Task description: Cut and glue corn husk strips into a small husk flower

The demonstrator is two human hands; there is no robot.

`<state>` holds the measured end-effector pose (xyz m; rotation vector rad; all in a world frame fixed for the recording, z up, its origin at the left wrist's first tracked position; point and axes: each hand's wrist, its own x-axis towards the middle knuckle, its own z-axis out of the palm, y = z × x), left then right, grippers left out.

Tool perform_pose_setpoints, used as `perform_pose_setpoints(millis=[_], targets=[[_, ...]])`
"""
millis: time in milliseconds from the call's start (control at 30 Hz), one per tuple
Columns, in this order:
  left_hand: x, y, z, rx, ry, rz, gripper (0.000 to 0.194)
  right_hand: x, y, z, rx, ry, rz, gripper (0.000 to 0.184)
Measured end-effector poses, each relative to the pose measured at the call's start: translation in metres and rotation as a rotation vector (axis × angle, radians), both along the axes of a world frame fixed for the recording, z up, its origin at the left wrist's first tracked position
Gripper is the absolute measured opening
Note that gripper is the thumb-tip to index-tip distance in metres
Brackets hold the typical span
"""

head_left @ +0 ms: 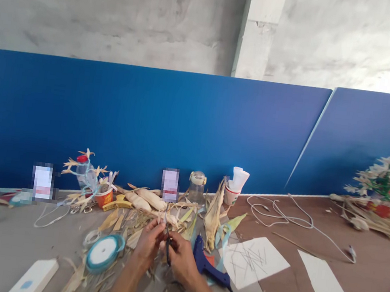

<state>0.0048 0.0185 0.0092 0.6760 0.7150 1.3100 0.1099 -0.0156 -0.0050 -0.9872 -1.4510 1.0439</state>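
My right hand [181, 256] is closed round the dark handles of a pair of scissors [168, 248], whose blades point away from me. Close beside it, my left hand [148, 244] pinches a small pale piece that looks like corn husk, near the blades; my fingers mostly hide it. Dried corn husks [145, 200] lie heaped just beyond both hands. To the right of my right hand lies a blue glue gun [210, 266] with a black cord. A roll of teal ribbon [102, 252] rests left of my left hand.
A white sheet [253, 262] with thin sticks lies right of the glue gun. White cables [285, 218] trail behind it. Along the blue partition [148, 121] stand a phone [170, 184], a clear jar [196, 188], a paper cup [232, 196] and a bottle with husk flowers [83, 170].
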Motion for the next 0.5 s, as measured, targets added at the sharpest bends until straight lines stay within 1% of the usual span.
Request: perform_pose_setpoints(millis=[200,333,500], targets=[[-0.0015,-0.0003,0.0019,-0.026,0.006,0.021,0.029,-0.0003,0.0006,-0.0015,0.041,-0.027,-0.025,0.021],[-0.0018,-0.0011,0.0038,-0.052,0.003,0.033,0.027,-0.0004,0.0005,0.0003,0.035,-0.022,-0.010,0.021],[-0.0022,-0.0009,0.0030,-0.047,0.011,0.032,0.028,-0.0013,0.0017,0.0021,0.028,0.009,-0.013,0.020]])
